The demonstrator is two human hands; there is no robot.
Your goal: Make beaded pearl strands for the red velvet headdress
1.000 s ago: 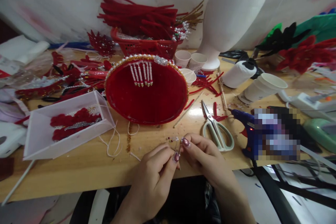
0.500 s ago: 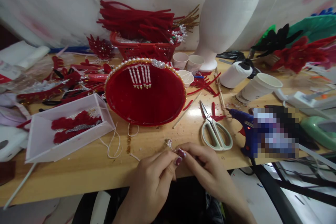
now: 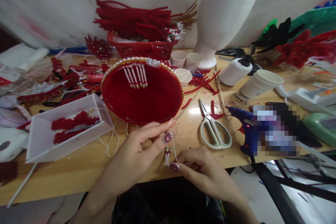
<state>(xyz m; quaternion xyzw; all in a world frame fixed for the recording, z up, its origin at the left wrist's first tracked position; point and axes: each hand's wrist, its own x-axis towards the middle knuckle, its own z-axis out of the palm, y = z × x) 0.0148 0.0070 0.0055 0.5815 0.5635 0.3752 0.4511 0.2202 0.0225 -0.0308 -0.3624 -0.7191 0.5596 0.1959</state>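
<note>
In the head view my left hand (image 3: 147,147) is raised, thumb and forefinger pinched on a thin white thread (image 3: 174,141). The thread runs down to my right hand (image 3: 201,169), closed lower over the table's front edge. From the right fingertips two short beaded strands (image 3: 168,155), pearl white with red and gold beads, stick out to the left. Just behind my left fingers stands a red velvet bowl-shaped headpiece (image 3: 141,103) with a pearl-and-gold rim and several bead strands hanging inside it. Scissors (image 3: 213,126) with pale handles lie to the right, blades partly spread.
A blue glue gun (image 3: 243,120) with a lit red light lies at the right. On the left is a white box (image 3: 47,140) holding red pieces. Behind are a red basket (image 3: 141,49), paper cups (image 3: 183,77), a thread spool (image 3: 233,72) and a white foam head (image 3: 228,10).
My hands have moved apart: the left went up and leftward, drawing the thread out, while the right stayed low. The beaded strands now show clearly between them.
</note>
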